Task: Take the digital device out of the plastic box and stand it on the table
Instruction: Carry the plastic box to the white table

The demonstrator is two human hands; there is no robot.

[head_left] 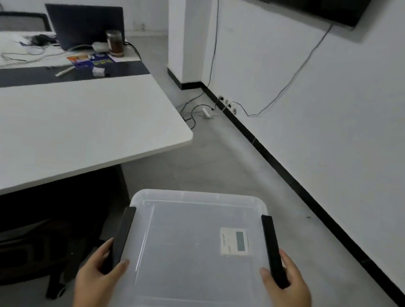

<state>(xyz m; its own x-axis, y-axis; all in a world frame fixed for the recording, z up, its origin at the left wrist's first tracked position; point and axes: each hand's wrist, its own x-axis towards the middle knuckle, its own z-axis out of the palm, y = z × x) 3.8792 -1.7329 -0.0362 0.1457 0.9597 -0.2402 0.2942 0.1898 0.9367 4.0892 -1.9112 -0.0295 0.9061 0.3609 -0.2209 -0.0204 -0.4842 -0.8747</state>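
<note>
A translucent plastic box point(193, 252) with its lid on fills the lower middle of the view, to the right of the table corner. Through the lid I see the digital device point(235, 242), a small white unit with a grey screen, lying flat near the box's right side. Black latch handles run along both sides of the lid. My left hand point(98, 280) grips the left black latch point(123, 235). My right hand point(286, 294) grips the right black latch point(272, 248). The white table point(62, 123) lies to the upper left.
At the table's far end stand a dark laptop point(85, 26), a brown jar point(115, 43), cables and small packets on a dark mat point(54, 75). A black chair point(11, 245) sits under the table. Cables and a power strip point(207, 112) lie by the right wall, below a wall screen point(300, 1).
</note>
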